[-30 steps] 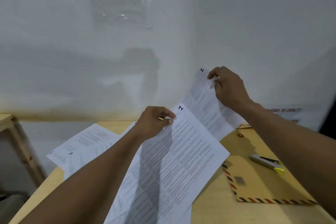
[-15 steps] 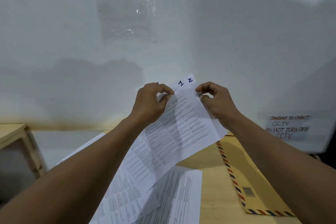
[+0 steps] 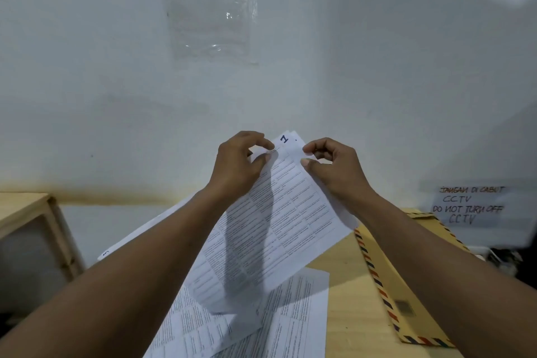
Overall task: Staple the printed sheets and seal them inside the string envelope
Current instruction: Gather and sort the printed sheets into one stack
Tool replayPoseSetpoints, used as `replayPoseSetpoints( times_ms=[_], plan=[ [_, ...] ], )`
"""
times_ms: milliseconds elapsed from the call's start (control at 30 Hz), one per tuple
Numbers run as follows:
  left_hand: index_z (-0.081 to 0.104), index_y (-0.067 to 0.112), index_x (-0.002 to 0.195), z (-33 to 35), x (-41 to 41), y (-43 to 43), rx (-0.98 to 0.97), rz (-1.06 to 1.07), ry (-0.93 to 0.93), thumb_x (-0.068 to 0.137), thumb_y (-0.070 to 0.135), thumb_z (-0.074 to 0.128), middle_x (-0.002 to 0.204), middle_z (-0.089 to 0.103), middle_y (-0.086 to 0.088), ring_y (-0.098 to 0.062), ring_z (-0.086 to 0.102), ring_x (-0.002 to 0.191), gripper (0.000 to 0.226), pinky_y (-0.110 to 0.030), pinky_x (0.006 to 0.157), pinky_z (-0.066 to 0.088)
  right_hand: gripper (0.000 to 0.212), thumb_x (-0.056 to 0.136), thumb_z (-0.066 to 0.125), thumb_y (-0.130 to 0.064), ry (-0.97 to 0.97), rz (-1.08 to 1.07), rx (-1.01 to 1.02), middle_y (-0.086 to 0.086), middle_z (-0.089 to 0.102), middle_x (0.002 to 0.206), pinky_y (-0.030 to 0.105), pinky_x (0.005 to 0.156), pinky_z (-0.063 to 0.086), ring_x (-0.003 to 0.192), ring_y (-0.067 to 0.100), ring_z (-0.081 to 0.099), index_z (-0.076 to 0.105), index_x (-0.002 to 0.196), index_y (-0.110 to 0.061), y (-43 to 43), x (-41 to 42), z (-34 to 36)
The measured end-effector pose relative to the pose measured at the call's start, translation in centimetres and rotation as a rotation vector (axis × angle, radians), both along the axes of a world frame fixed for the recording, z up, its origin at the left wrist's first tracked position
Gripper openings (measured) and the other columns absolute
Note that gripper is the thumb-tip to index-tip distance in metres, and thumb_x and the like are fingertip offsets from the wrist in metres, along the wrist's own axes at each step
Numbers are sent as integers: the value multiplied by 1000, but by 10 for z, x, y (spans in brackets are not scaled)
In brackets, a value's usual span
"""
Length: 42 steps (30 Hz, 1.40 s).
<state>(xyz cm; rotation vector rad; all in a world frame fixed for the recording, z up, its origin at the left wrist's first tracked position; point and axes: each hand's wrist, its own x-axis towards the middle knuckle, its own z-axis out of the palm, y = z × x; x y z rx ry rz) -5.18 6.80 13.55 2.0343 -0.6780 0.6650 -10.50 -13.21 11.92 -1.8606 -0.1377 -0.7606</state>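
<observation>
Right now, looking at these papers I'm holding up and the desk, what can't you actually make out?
- Head view: the printed text on the held sheets is too small to read.
- The second sheet's number is covered by sheet 1.
- The envelope is partly hidden by the right forearm; no string closure shows.
- No stapler is in view.
- The sheets on the table are cut off by the bottom edge.

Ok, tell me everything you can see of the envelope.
The envelope is brown paper with a red and blue striped airmail border along its edges. It lies flat on the wooden table at the right, angled away from the viewer. A small dark patch, too blurred to read, sits on its face. The right forearm crosses above it and hides part of it. Neither hand touches it. Its string closure cannot be seen.
</observation>
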Motion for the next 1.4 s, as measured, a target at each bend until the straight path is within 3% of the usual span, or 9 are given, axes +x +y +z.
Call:
replayPoseSetpoints(
  times_ms=[133,233,300,500,600,867,1033,1133,1400],
  plan=[
    [78,28,96,0,0,6,16,-39,150,89,25,77,95,71,15,-2,64,81,7,-17,67,46,12,89,69,-9,44,13,-17,-9,70,91,24,77,50,88,7,65,71,98,-16,1,1,-7],
    [78,31,94,-2,1,11,33,-59,212,86,28,80,93,71,9,-12,69,81,8,-24,68,54,15,92,64,-9,100,37,-14,9,75,86,41,80,57,88,25,71,69,100,-20,4,0,-12],
    [78,32,91,-5,1,14,19,-61,230,84,29,82,92,72,6,-16,70,79,8,-28,68,55,18,93,61,-8,126,51,-15,12,75,87,43,80,58,89,31,71,68,102,-22,7,-1,-13],
    [78,30,87,-13,-2,29,-14,-24,243,81,31,85,86,74,10,-14,71,85,10,-31,74,55,11,93,67,-28,147,40,-32,8,75,74,37,81,55,84,27,71,64,103,-24,24,5,-17],
    [79,28,86,-15,-5,41,-19,-9,245,81,32,85,86,75,11,-13,72,87,9,-27,77,54,6,94,66,-22,151,48,-58,7,68,65,35,79,52,75,21,66,67,99,-24,34,8,-19],
    [81,26,88,-22,-8,81,-66,59,260,82,29,84,88,77,11,-5,72,86,7,-21,75,53,15,92,63,-15,142,78,-80,-6,65,65,32,82,52,81,13,66,71,98,-26,73,20,-22],
    [82,26,90,-32,-11,119,-86,129,299,82,28,84,88,76,12,-9,72,83,8,-23,74,52,20,93,59,-14,150,112,-137,-3,71,84,28,76,50,84,18,66,75,97,-26,109,26,-24],
    [82,26,89,-39,-13,145,-104,161,334,82,27,84,89,77,10,-10,73,84,8,-26,77,55,18,92,62,-16,164,156,-146,0,73,84,28,74,52,83,21,69,76,95,-27,132,30,-27],
    [79,24,106,-61,-27,209,-154,215,408,82,23,85,89,77,4,-9,73,82,25,-23,67,51,17,91,65,-15,227,258,-132,0,76,94,34,86,56,91,20,70,79,98,-22,195,42,-47]
  ],
)
